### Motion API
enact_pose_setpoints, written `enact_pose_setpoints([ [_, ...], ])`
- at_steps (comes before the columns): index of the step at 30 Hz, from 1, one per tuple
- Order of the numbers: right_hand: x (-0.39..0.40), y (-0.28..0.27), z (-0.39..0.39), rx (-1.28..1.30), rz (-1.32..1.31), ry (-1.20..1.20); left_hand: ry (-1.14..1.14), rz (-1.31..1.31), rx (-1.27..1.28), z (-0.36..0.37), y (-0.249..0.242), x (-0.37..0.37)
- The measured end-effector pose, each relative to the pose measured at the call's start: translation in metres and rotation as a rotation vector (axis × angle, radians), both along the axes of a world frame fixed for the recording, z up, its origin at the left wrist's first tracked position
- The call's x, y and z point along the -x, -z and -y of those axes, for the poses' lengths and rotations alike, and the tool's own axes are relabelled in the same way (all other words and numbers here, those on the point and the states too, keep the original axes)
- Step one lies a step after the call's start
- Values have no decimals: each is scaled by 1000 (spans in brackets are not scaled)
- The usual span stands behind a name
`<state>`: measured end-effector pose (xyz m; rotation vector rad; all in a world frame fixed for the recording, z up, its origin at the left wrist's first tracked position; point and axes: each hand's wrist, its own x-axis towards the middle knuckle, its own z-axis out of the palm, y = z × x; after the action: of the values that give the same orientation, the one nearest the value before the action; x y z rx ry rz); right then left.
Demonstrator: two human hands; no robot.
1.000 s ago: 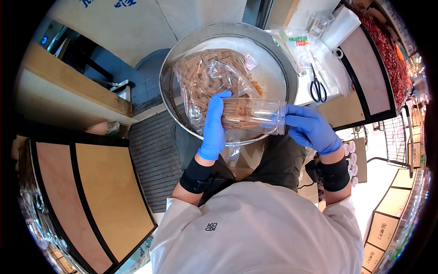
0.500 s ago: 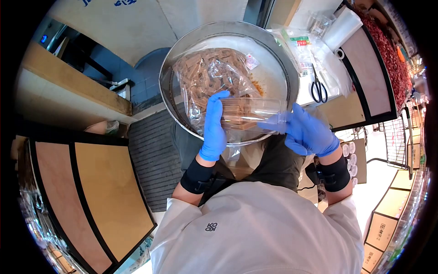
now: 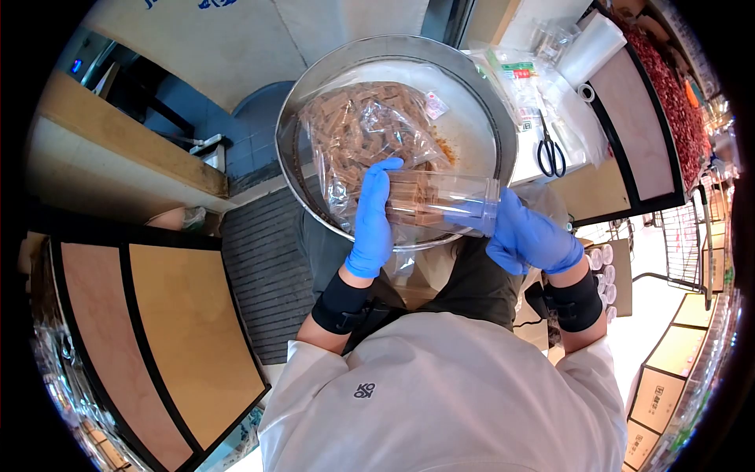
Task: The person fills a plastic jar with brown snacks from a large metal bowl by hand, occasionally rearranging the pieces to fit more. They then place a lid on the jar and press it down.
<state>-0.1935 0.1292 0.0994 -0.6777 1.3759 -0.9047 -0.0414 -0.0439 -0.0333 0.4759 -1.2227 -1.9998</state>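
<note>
My left hand (image 3: 371, 228), in a blue glove, is closed around the base end of a clear plastic jar (image 3: 470, 189) that lies sideways. Brown flat strips (image 3: 413, 197) are packed in the jar's left half. At its mouth, on the right, is my gloved right hand (image 3: 539, 236). Blue shows through the plastic near the rim, so some fingers seem stretched inside or behind the jar; the others are bent outside. Beneath the jar, a clear bag of brown strips (image 3: 354, 118) rests in a round metal pan (image 3: 503, 134).
Black-handled scissors (image 3: 550, 153) lie on plastic packaging at right, near a clear roll (image 3: 594, 47). Several small clear containers (image 3: 605, 275) stand by my right forearm. A panelled box (image 3: 185, 315) is at left, beside a ribbed grey mat (image 3: 263, 267).
The right hand has shifted slightly down and left at the jar's mouth. The jar has turned a little, so its rim shows more clearly. The left hand keeps hold of it.
</note>
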Motion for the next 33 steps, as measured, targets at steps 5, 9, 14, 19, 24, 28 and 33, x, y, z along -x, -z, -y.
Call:
enact_pose_setpoints([
  [5, 3, 8, -5, 80, 144, 133, 35, 13, -69, 1, -2, 1],
  [9, 7, 14, -9, 139, 247, 191, 100, 58, -236, 0, -7, 2],
  [14, 7, 15, -11, 207, 367, 246, 111, 106, -224, 0, -2, 6],
  [19, 4, 11, -6, 220, 577, 121, 143, 126, -324, -1, -12, 3],
  [24, 5, 16, -4, 205, 746, 179, 165, 156, -193, 2, -1, 4],
  [28, 12, 10, -6, 265, 806, 174, 188, 174, 10, -3, -10, 2],
  [33, 4, 2, -17, 215, 606, 89, 194, 113, 121, -4, -21, -1],
])
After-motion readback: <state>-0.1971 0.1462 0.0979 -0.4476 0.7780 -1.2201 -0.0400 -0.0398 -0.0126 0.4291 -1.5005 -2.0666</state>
